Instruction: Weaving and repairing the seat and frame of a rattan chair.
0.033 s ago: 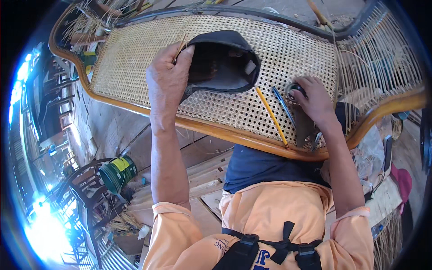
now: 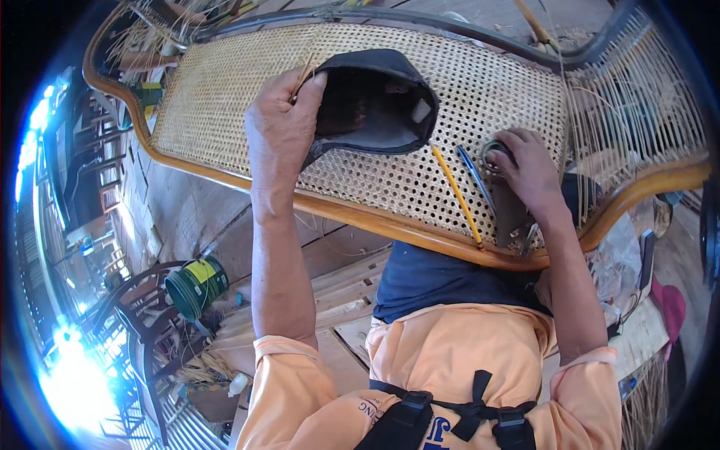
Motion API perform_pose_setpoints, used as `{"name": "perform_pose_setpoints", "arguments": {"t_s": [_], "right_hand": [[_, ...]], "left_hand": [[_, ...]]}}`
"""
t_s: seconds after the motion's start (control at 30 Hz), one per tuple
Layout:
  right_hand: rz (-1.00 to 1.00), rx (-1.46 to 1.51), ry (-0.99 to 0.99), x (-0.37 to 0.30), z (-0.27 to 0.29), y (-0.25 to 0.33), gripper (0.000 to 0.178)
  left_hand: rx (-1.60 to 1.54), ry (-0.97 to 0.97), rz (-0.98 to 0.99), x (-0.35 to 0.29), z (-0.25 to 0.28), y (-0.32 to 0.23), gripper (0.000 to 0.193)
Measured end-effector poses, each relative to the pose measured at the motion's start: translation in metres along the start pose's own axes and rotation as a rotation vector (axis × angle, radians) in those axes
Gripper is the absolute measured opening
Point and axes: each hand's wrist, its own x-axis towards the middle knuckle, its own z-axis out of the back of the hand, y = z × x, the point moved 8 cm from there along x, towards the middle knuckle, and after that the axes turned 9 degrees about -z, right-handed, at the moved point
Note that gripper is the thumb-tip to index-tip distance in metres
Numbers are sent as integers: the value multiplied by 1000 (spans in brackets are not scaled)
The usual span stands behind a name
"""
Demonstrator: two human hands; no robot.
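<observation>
My left hand (image 2: 283, 124) is closed on the near-left rim of a black pouch-like thing (image 2: 390, 67), whose wide mouth faces up and shows a pale patch inside. A thin brown stick (image 2: 305, 73) also stands out between its fingers. My right hand (image 2: 527, 166) curls over a small dark round thing (image 2: 501, 154), which the fingers partly cover. Under that hand lies a dark flat piece (image 2: 511, 206). Beside it on the woven cane panel (image 2: 247, 82) are a blue pen (image 2: 475, 178) and a yellow pencil (image 2: 456, 193).
A curved wooden frame (image 2: 352, 215) edges the panel, close to my lap. Loose cane strands (image 2: 630, 90) stretch across the right end. On the floor to the left stands a green bucket (image 2: 196, 289) near dark chair frames (image 2: 142, 330). A clear plastic bag (image 2: 616, 255) lies at right.
Hardly anything differs. The black pouch-like thing and both hands have shifted very slightly to the right in view, and the holds look the same.
</observation>
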Motion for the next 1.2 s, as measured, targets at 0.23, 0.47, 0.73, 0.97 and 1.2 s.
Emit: {"name": "perform_pose_setpoints", "arguments": {"t_s": [0.23,0.47,0.73,0.97,1.2], "right_hand": [[-132,50,27,3,1,-16,32],[-179,60,-34,9,2,-32,35],[-198,132,-65,21,1,-37,38],[-271,220,-43,30,4,-47,38],[259,581,-156,18,54,78,20]], "left_hand": [[10,25,-54,10,4,-5,23],[41,85,-121,19,-1,-8,21],[77,181,-102,25,-1,-15,24],[123,280,-146,25,-12,-29,19],[162,323,-149,20,-13,-33,16]]}}
